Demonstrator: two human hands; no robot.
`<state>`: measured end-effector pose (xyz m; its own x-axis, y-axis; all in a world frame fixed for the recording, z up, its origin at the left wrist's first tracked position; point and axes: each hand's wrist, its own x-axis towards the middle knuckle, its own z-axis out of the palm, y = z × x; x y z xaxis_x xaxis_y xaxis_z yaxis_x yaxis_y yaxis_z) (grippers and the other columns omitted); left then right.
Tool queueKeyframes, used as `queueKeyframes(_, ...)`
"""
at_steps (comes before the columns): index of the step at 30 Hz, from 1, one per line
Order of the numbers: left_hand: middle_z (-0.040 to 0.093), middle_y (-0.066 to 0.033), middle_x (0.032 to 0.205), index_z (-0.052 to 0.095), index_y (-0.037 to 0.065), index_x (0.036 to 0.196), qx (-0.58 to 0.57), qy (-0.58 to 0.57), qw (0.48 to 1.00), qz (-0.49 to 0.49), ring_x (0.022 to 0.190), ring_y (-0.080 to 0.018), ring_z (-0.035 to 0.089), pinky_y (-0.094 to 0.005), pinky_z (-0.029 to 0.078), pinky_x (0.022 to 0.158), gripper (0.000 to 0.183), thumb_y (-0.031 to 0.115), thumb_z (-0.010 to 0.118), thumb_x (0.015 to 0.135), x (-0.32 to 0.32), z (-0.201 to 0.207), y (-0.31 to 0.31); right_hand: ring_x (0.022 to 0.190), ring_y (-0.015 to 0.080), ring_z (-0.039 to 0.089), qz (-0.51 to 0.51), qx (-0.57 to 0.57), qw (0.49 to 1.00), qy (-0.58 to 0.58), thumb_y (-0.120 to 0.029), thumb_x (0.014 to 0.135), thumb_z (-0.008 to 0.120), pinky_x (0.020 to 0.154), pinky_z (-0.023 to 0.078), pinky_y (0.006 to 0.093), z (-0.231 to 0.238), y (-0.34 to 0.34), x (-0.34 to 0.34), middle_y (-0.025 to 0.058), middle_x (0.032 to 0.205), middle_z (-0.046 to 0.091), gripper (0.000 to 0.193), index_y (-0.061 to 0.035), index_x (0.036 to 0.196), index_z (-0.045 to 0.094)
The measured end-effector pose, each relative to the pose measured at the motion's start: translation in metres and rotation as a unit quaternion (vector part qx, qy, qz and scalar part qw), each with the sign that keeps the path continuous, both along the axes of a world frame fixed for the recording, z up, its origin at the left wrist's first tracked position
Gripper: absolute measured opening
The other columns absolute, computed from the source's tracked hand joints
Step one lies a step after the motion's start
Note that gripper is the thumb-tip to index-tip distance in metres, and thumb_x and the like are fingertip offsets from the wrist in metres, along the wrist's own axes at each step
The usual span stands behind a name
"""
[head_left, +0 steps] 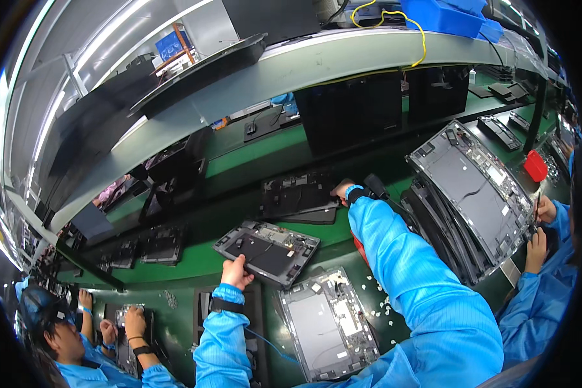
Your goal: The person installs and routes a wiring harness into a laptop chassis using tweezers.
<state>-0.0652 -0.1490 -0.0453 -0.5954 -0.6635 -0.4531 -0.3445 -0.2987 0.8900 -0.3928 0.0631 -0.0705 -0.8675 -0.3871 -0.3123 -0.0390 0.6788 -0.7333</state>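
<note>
My left hand [237, 273] grips the near edge of a dark laptop base [268, 252], thumb on top, and holds it tilted over the bench. Circuit boards show along its far side. Stretched far forward, my right hand [343, 191] has its fingers curled at the right edge of a black laptop base [297, 194], which lies on another dark panel. Just right of that hand is a black hand tool [376, 186]. Nearer to me a grey laptop base [330, 323] lies with its inside up. A blue cord [271, 346] runs from my left wrist band.
A tall leaning stack of laptop bases [475, 194] stands at right, beside a co-worker's hands [537, 249]. Another co-worker's hands [126, 326] work at lower left. Small white bits [383, 304] lie scattered. A shelf edge [343, 55] crosses above; a red container [535, 166] sits far right.
</note>
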Motion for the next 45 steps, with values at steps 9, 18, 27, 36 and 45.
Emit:
queueKeyframes(9, 0.045, -0.0093, 0.078, 0.047, 0.001, 0.095, 0.147, 0.044, 0.986, -0.07, 0.066, -0.0188, 0.048, -0.0439, 0.053, 0.067, 0.017, 0.012, 0.053, 0.082, 0.0, 0.004, -0.004, 0.047, 0.0142, 0.038, -0.144, -0.331, 0.875, -0.322, -0.027, 0.077, 0.062, 0.05, 0.045, 0.032, 0.027, -0.008, -0.005, 0.0013, 0.058, 0.036, 0.022, -0.0117, 0.074, 0.047)
queueKeyframes(18, 0.046, -0.015, 0.117, 0.042, 0.003, 0.113, 0.23, 0.181, 0.955, 0.041, 0.108, -0.0334, 0.044, -0.05, 0.039, 0.093, 0.026, 0.015, 0.045, 0.09, -0.093, -0.025, -0.003, 0.044, 0.0127, 0.04, -0.167, -0.454, 0.838, -0.254, -0.022, 0.086, 0.052, 0.044, 0.048, 0.0301, 0.119, 0.011, 0.071, 0.0036, 0.061, 0.039, 0.019, -0.0048, 0.08, 0.046)
queueKeyframes(27, 0.033, -0.0224, 0.133, 0.026, -0.001, 0.128, 0.163, 0.265, 0.95, -0.003, 0.111, -0.0368, 0.046, -0.05, 0.04, 0.089, 0.073, 0.055, 0.045, 0.084, -0.054, 0.06, 0.053, 0.044, 0.0053, 0.033, -0.188, -0.564, 0.738, -0.32, -0.01, 0.078, 0.055, 0.063, 0.048, 0.0313, 0.131, 0.054, 0.234, -0.004, 0.056, 0.035, 0.006, -0.0042, 0.08, 0.053)
queueKeyframes(36, 0.056, -0.0133, 0.104, 0.043, -0.009, 0.116, -0.131, 0.063, 0.958, -0.245, 0.092, -0.0189, 0.054, -0.0287, 0.044, 0.081, 0.04, 0.002, 0.048, 0.078, 0.05, 0.02, 0.106, 0.052, 0.0068, 0.039, -0.15, -0.513, 0.699, -0.475, -0.011, 0.084, 0.058, 0.074, 0.048, 0.0343, 0.062, 0.111, 0.406, 0.0009, 0.078, 0.051, 0.01, -0.01, 0.091, 0.05)
queueKeyframes(45, 0.051, -0.0239, 0.106, 0.049, -0.006, 0.113, -0.57, -0.022, 0.793, -0.214, 0.099, -0.0366, 0.046, -0.0411, 0.037, 0.089, 0.044, 0.003, 0.056, 0.07, 0.091, -0.021, 0.125, 0.05, 0.0056, 0.042, 0.119, -0.429, 0.757, -0.478, -0.017, 0.089, 0.05, 0.06, 0.045, 0.0261, 0.072, 0.161, 0.417, 0.0088, 0.073, 0.058, 0.024, 0.0027, 0.102, 0.052)
